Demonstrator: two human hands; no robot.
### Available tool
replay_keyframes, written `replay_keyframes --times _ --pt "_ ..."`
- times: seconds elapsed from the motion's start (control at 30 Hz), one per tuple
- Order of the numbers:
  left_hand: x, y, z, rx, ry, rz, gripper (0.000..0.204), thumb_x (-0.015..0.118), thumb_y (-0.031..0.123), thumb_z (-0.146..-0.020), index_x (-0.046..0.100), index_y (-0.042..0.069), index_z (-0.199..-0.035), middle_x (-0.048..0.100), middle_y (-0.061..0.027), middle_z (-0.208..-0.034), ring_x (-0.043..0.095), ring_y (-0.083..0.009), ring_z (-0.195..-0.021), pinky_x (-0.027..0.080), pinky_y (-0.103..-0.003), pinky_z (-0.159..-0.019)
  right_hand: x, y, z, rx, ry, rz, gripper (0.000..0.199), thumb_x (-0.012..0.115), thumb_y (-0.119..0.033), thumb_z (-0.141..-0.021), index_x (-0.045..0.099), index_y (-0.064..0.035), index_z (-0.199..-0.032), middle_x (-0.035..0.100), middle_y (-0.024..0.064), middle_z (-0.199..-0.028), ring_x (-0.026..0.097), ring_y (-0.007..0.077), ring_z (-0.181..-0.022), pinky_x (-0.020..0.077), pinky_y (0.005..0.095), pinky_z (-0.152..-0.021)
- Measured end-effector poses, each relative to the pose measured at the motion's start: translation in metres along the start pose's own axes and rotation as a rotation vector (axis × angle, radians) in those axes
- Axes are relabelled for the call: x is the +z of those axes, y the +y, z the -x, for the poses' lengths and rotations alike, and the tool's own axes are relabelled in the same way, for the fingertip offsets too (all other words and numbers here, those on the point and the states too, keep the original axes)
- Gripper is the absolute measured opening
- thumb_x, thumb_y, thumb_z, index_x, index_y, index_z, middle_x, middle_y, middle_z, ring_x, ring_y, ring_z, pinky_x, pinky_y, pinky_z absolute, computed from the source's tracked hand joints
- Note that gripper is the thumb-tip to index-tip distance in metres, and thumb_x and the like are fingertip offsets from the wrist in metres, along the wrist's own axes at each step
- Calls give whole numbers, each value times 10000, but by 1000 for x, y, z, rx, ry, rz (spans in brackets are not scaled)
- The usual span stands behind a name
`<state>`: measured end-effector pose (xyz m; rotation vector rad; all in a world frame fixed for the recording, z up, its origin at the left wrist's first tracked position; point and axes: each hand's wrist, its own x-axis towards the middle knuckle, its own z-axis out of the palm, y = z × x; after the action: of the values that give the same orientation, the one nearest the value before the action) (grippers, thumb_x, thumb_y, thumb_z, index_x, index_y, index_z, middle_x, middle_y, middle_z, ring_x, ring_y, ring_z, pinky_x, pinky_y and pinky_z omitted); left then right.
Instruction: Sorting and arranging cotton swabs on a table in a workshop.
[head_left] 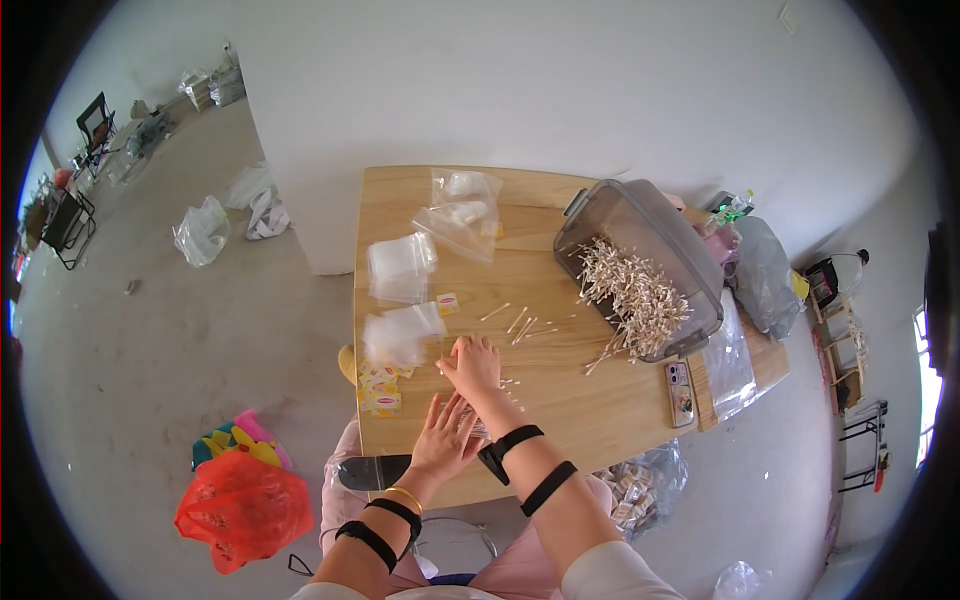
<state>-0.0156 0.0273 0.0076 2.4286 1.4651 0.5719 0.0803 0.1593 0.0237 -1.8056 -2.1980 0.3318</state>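
Note:
My left hand [442,440] is over the near part of the wooden table [500,285], fingers stretched out and slightly apart. Cotton swabs [480,430] show beside it, partly covered by my hands. Just beyond, my right hand [474,368] is closed with its fingers curled; whatever they hold, if anything, is hidden. Left of it lies a stack of clear plastic bags [400,335], with a second bag stack [402,265] farther back. Small yellow-and-white paper labels [380,400] are scattered near the table's left edge. Several loose cotton swabs [517,320] lie beyond my right hand.
A grey plastic bin [655,225], tipped toward me, holds a heap of swabs [635,290] at the table's right. A phone [679,393] lies at the right edge. More clear bags [465,212] are at the back. A red bag [245,510] sits on the floor at left.

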Motion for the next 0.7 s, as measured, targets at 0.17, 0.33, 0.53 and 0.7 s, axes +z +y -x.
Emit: replay_keyframes --times 0.17,0.33,0.53,0.7 --pt "-6 7 -7 9 18 69 686 681 291 -861 403 54 -1442 347 -195 -1539 303 -339 -1462 200 -513 -1222 15 31 -10 63 65 114 174 701 -262 -815 657 -111 -888 637 79 -976 612 286 -992 472 440 -846" --pt "-6 -2 0 -11 -3 70 723 640 326 -889 345 49 -1488 268 -216 -1583 262 -366 -1478 213 -471 -1229 -32 69 3 -205 -41 75 60 636 -109 -837 677 -140 -868 614 81 -959 600 293 -991 471 454 -869" --pt "-4 -3 2 -18 34 74 731 651 323 -882 345 54 -1489 239 -215 -1596 258 -382 -1478 239 -464 -1223 -74 92 -10 -175 30 103 321 674 -52 -800 644 -139 -1108 580 65 -1138 522 277 -1166 435 456 -1010" --pt "-2 4 -8 1 23 90 730 656 323 -881 349 56 -1487 255 -213 -1592 266 -375 -1476 243 -463 -1222 -57 134 -44 -457 285 411 382 650 -6 -803 620 -115 -1167 560 48 -1269 484 267 -1263 390 436 -1089"
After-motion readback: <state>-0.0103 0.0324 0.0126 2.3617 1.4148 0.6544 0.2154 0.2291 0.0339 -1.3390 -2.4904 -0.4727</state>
